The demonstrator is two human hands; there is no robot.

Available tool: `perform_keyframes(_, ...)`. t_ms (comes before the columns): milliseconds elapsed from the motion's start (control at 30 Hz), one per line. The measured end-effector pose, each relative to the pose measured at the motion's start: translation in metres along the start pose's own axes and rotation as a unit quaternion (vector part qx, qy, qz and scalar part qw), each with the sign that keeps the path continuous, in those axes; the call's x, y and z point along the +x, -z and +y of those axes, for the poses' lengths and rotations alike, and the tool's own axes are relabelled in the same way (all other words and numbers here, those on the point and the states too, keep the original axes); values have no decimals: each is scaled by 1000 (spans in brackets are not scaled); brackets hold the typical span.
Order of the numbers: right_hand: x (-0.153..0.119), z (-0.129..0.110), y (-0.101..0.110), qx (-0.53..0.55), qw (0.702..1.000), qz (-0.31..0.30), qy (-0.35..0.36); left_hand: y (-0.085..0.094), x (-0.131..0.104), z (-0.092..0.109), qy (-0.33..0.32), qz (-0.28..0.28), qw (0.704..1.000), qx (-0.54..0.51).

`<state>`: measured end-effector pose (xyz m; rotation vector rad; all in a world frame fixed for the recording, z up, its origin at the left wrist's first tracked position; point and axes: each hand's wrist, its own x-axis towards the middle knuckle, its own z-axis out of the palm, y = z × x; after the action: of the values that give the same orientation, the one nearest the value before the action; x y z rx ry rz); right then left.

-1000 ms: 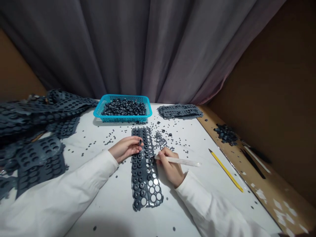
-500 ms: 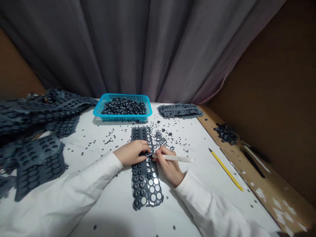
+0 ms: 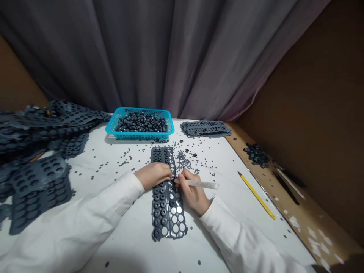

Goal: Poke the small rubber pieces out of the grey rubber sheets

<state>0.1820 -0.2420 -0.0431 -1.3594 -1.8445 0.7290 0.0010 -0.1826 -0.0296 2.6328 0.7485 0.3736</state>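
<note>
Head view: left hand [image 3: 155, 175] pressed the rubber strip [image 3: 167, 197] flat; right hand [image 3: 193, 191] pinched a white tool [image 3: 199, 184]; a slip might tear it.

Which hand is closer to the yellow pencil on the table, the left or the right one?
The right hand, holding a white stick tool, is nearer to the yellow pencil, which lies apart to its right. The left hand rests on the rubber sheet, farther away.

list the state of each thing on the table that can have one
rubber strip: flat, part punched out
white stick tool: gripped, tip at strip
left hand: pressing on strip
right hand: closed on tool
blue basket: filled with rings
yellow pencil: lying loose
</note>
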Motion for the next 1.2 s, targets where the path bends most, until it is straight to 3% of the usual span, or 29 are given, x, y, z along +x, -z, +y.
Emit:
perform_keyframes(100, 0, -1, 0, 8, 1000, 1, -10, 6, -4, -10, 93, 146, 967, -187)
perform_keyframes(200, 1, -2, 0, 36, 999, 1, -27, 13, -3, -13, 201, 248, 868, -381)
perform_keyframes(300, 2, -1, -1, 80, 995, 29, -43, 13, 1, -12, 253, 220, 756, -562)
perform_keyframes(400, 6, 2, -1, 110, 990, 63, -55, 10, 3, -13, 296, 194, 677, -645)
perform_keyframes(500, 10, 3, -2, 107, 991, 56, -60, 12, 2, -15, 299, 191, 664, -658)
perform_keyframes(600, 12, 3, -3, 94, 992, 51, -60, 16, 2, -13, 274, 150, 660, -683)
perform_keyframes(667, 13, 2, -4, 85, 993, 52, -57, 17, 3, -11, 265, 125, 680, -671)
perform_keyframes(700, 12, 2, -4, 80, 994, 53, -54, 16, 3, -9, 262, 118, 719, -633)
perform_keyframes(800, 12, 2, -4, 60, 996, 49, -40, 12, 5, -4, 193, 99, 896, -387)
perform_keyframes(867, 11, 1, -4, 47, 997, 47, -29, 9, 5, 0, 114, 65, 968, -214)
perform_keyframes(933, 11, 1, -4, 38, 998, 49, -24, 6, 7, 3, 74, 30, 991, -111)
perform_keyframes(1000, 11, 1, -4, 32, 998, 50, -22, 4, 9, 4, 70, 11, 995, -68)
perform_keyframes(1200, 10, 5, -5, 28, 998, 48, -18, -1, 11, -5, 55, 18, 992, -114)
